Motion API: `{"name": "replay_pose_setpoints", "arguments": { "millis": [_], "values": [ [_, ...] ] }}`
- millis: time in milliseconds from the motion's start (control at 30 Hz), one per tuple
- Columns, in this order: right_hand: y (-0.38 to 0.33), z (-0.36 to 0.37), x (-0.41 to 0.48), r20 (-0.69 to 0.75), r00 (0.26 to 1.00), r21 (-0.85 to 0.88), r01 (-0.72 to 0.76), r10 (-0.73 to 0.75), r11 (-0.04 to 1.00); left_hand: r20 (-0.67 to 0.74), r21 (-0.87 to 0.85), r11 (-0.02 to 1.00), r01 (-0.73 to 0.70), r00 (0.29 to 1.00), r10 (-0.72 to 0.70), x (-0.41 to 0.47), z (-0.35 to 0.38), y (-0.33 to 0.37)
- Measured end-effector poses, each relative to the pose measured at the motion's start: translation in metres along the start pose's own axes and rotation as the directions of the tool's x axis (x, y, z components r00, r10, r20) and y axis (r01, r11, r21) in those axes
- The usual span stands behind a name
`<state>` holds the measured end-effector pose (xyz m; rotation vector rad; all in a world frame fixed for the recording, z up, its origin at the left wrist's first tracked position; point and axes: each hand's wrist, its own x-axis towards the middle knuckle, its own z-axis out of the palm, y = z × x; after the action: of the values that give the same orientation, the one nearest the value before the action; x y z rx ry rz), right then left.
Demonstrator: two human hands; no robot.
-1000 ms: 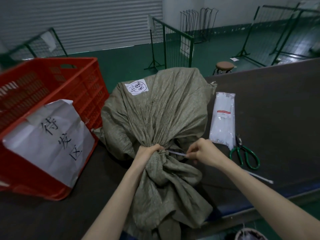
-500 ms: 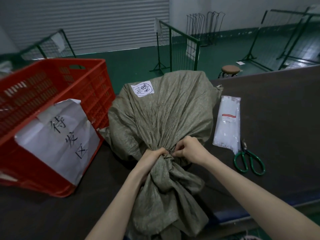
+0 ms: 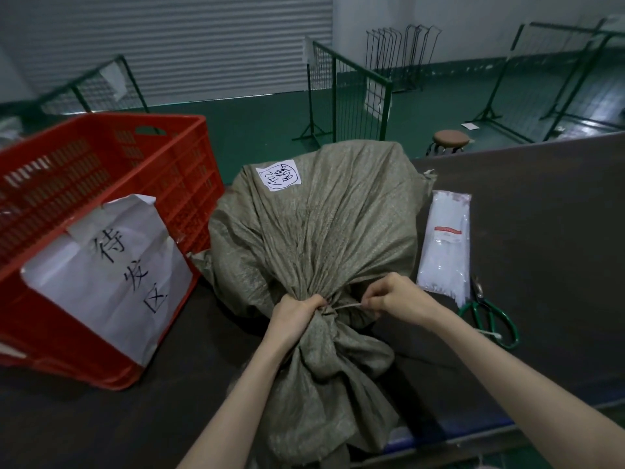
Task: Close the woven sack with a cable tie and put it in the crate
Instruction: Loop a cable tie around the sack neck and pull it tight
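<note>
Two hands: both worked at the gathered neck of the sack, nearest you.
Left hand (image 3: pixel 295 314): you closed it in a fist round the bunched neck, apparently to keep the gather from spreading while the tie was cinched.
Right hand (image 3: pixel 394 298): your fingers were pinched shut on the free end of the cable tie, drawn to the right, away from the neck; probably pulling it tight.
Cable tie (image 3: pixel 345 306): a pale strip ran from the neck to your right fingers; its lock was hidden, so whether it had caught could not be told.
Woven sack (image 3: pixel 324 228): it lay full on the dark table (image 3: pixel 541 238), mouth toward you, loose end trailing over the near edge; a white label (image 3: pixel 278 174) sat on its far side.
Scissors (image 3: pixel 490 318): green-handled, they lay just right of your right wrist, likely kept for trimming the tail.
Tie packet (image 3: pixel 445 243): the clear bag of white ties rested beside the sack, beyond the scissors, within reach.
Crate (image 3: pixel 111 211): red, tilted with its open side up and a paper sign on its near wall, it stood just left of the sack; the sack was not yet in it.
Stool (image 3: pixel 451 138): it stood on the green floor beyond the table.
</note>
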<state>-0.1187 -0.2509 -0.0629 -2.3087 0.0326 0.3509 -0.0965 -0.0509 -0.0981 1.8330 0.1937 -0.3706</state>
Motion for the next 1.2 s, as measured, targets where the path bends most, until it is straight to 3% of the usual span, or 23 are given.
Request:
{"name": "replay_pose_setpoints", "arguments": {
  "millis": [167, 300, 433, 667, 767, 867, 1033, 1200],
  "values": [
    [-0.001, 0.012, 0.009, 0.027, 1.0, 0.043, 0.01, -0.012, 0.999, -0.059, 0.143, 0.989, 0.026, 0.998, -0.018, -0.005, -0.004, 0.003],
    [-0.005, 0.01, 0.016, -0.011, 1.0, -0.049, 0.015, -0.016, 0.999, 0.016, 0.191, 0.982, 0.011, 1.0, -0.015, -0.004, -0.013, 0.012],
    [-0.005, 0.006, 0.021, -0.077, 0.997, -0.145, -0.001, -0.01, 0.989, 0.102, 0.086, 0.996, -0.01, 0.995, 0.001, -0.001, -0.018, 0.018],
    [-0.01, 0.021, 0.018, 0.023, 0.999, 0.217, 0.035, -0.041, 0.976, 0.242, -0.145, 0.987, 0.067, 0.97, -0.03, -0.01, -0.015, 0.014],
    [-0.005, 0.029, 0.017, 0.024, 0.998, 0.221, 0.051, -0.058, 0.974, 0.184, -0.187, 0.979, 0.083, 0.982, -0.048, -0.014, -0.013, 0.013],
    [-0.005, 0.029, 0.015, 0.008, 0.998, 0.223, 0.053, -0.056, 0.973, 0.082, -0.125, 0.992, 0.031, 0.996, -0.021, -0.012, -0.013, 0.011],
    [-0.002, 0.013, 0.014, -0.025, 0.999, 0.126, 0.04, -0.037, 0.991, -0.095, -0.037, 0.992, -0.123, 0.988, 0.119, -0.02, -0.02, 0.007],
    [-0.007, -0.003, 0.013, 0.0, 0.999, 0.043, 0.045, -0.046, 0.998, -0.236, 0.115, 0.989, -0.091, 0.965, 0.117, -0.012, -0.04, 0.008]
  ]
}}
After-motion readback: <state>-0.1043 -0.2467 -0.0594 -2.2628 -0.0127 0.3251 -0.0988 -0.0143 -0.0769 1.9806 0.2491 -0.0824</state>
